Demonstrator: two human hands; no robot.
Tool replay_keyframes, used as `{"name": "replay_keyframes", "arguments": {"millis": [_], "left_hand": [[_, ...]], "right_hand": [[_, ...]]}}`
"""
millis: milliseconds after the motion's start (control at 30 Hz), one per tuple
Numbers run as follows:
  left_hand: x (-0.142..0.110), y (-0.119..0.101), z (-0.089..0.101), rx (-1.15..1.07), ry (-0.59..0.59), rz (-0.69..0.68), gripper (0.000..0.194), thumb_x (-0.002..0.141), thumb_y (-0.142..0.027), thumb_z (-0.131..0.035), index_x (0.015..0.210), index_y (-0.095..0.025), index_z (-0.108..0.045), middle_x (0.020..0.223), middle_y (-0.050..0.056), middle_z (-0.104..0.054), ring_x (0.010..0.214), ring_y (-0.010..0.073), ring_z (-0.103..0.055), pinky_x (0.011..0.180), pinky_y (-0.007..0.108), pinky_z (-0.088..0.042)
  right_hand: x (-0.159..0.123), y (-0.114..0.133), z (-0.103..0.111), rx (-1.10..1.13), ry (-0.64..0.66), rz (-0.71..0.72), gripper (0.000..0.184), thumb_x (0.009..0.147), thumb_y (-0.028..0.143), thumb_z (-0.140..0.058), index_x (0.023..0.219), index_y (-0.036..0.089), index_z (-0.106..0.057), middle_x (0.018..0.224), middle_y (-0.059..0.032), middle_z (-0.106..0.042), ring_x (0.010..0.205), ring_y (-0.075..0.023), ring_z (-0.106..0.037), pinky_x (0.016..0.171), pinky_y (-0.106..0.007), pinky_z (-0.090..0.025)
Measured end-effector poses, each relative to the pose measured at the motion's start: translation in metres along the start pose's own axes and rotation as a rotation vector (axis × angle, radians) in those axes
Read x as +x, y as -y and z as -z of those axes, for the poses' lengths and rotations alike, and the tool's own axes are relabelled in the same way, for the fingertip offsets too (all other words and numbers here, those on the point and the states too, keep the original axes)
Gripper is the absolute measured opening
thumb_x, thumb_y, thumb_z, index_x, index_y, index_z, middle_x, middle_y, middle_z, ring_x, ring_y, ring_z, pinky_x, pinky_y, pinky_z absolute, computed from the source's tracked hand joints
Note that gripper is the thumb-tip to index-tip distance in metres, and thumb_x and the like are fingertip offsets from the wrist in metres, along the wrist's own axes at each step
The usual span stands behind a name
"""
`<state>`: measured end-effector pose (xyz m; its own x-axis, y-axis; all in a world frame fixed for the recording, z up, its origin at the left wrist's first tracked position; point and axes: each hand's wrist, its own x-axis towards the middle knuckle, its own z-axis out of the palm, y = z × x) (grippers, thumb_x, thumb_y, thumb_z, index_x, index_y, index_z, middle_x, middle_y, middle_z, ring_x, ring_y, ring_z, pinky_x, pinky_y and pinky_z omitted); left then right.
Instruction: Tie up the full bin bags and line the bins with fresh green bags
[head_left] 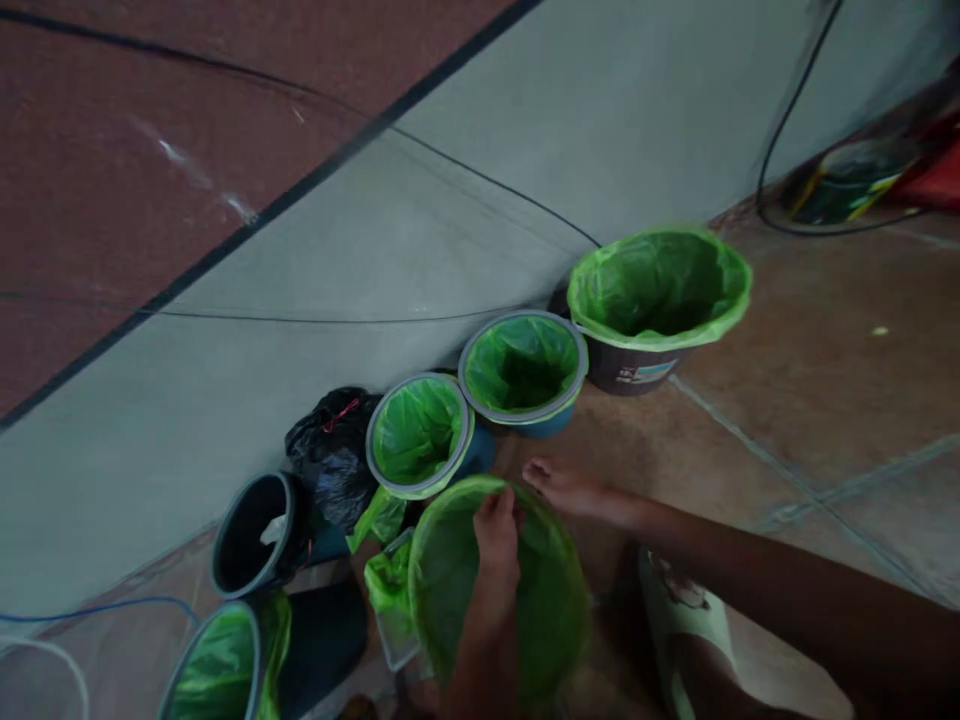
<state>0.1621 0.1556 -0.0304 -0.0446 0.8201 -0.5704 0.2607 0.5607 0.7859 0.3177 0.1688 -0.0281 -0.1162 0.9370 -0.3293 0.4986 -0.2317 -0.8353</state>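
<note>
A round bin point(581, 610) lined with a thin green bin bag point(551, 590) stands right in front of me. My left hand point(496, 535) reaches over it, its fingers curled closed at the far rim on the bag's edge. Just outside that rim, to the upper right, is my right hand point(561, 486). Its fingers point left, loosely stretched, and no object shows in them. Dim light and blur hide the fine finger contact. Close by on the left, a clear plastic tray point(401, 640) carries crumpled green bags point(390, 580).
Along the wall stand a green-lined bin point(377, 478), another lined bin point(469, 405) and a large dark lined tub point(634, 370). A tied black bag point(341, 455), an unlined dark bin point(281, 575) and a tipped lined bin point(322, 640) are at left. Cables point(765, 175) hang on the wall.
</note>
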Motion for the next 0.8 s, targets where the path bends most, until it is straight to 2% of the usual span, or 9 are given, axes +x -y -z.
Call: {"name": "replay_keyframes", "arguments": {"millis": [67,167,267,367,433,567,700,800], "left_hand": [[-0.002,0.003,-0.003,-0.087,-0.022,0.029,0.027,0.082,-0.046,-0.059,0.079,-0.02,-0.05,0.07,-0.003,-0.054,0.067,0.0101,-0.057,0.064,0.023,-0.048],[-0.002,0.006,-0.004,-0.104,0.007,0.017,0.023,0.083,-0.042,-0.057,0.08,-0.02,-0.051,0.073,-0.002,-0.056,0.07,0.0109,-0.058,0.069,0.025,-0.05],[0.001,0.009,-0.005,-0.069,0.046,-0.012,0.02,0.086,-0.041,-0.051,0.086,-0.021,-0.052,0.081,0.001,-0.062,0.077,0.0133,-0.061,0.077,0.028,-0.052],[0.002,0.012,-0.007,0.031,0.032,-0.024,0.02,0.088,-0.038,-0.045,0.093,-0.021,-0.054,0.09,0.004,-0.067,0.086,0.016,-0.064,0.081,0.031,-0.053],[0.003,0.013,-0.007,0.113,0.002,-0.029,0.02,0.089,-0.037,-0.044,0.088,-0.02,-0.055,0.089,0.006,-0.068,0.086,0.017,-0.064,0.079,0.031,-0.053],[-0.001,0.011,-0.001,0.247,-0.04,-0.045,0.022,0.087,-0.035,-0.045,0.077,-0.019,-0.056,0.082,0.006,-0.067,0.08,0.0184,-0.064,0.076,0.032,-0.051],[-0.014,-0.001,0.015,0.375,-0.18,-0.122,0.023,0.089,-0.035,-0.045,0.087,-0.018,-0.061,0.092,0.009,-0.069,0.088,0.0207,-0.065,0.083,0.035,-0.052],[-0.018,-0.018,0.028,0.507,-0.323,-0.337,0.028,0.093,-0.033,-0.042,0.103,-0.016,-0.062,0.106,0.012,-0.069,0.102,0.021,-0.063,0.096,0.038,-0.049]], "right_hand": [[0.003,-0.004,-0.008,0.084,0.0,0.008,0.035,0.096,0.033,-0.038,0.087,0.016,-0.067,0.087,-0.0071,-0.071,0.08,-0.0154,-0.063,0.074,-0.027,-0.046],[0.002,-0.008,-0.017,0.169,-0.028,0.007,0.036,0.096,0.035,-0.036,0.087,0.017,-0.066,0.09,-0.0077,-0.072,0.087,-0.0175,-0.065,0.081,-0.029,-0.047],[-0.003,-0.006,-0.023,0.192,-0.015,-0.003,0.033,0.095,0.034,-0.039,0.098,0.016,-0.067,0.099,-0.0104,-0.073,0.094,-0.0194,-0.066,0.085,-0.03,-0.047],[-0.009,0.0,-0.029,0.118,0.003,-0.042,0.034,0.095,0.032,-0.042,0.114,0.014,-0.064,0.109,-0.0135,-0.072,0.099,-0.0212,-0.068,0.087,-0.031,-0.048],[-0.013,0.003,-0.034,0.028,-0.01,-0.054,0.038,0.095,0.031,-0.041,0.124,0.014,-0.06,0.111,-0.0139,-0.072,0.1,-0.0217,-0.068,0.088,-0.031,-0.048],[-0.019,0.007,-0.039,-0.168,-0.066,0.01,0.048,0.093,0.024,-0.041,0.139,0.011,-0.047,0.119,-0.0169,-0.068,0.106,-0.0235,-0.066,0.094,-0.034,-0.047],[-0.021,0.016,-0.034,-0.297,-0.158,0.121,0.05,0.089,0.019,-0.044,0.139,0.011,-0.047,0.129,-0.0177,-0.06,0.116,-0.0273,-0.059,0.099,-0.039,-0.045],[-0.015,0.025,-0.03,-0.291,-0.197,0.15,0.045,0.092,0.022,-0.042,0.135,0.01,-0.051,0.128,-0.0168,-0.06,0.12,-0.0276,-0.055,0.104,-0.04,-0.042]]}}
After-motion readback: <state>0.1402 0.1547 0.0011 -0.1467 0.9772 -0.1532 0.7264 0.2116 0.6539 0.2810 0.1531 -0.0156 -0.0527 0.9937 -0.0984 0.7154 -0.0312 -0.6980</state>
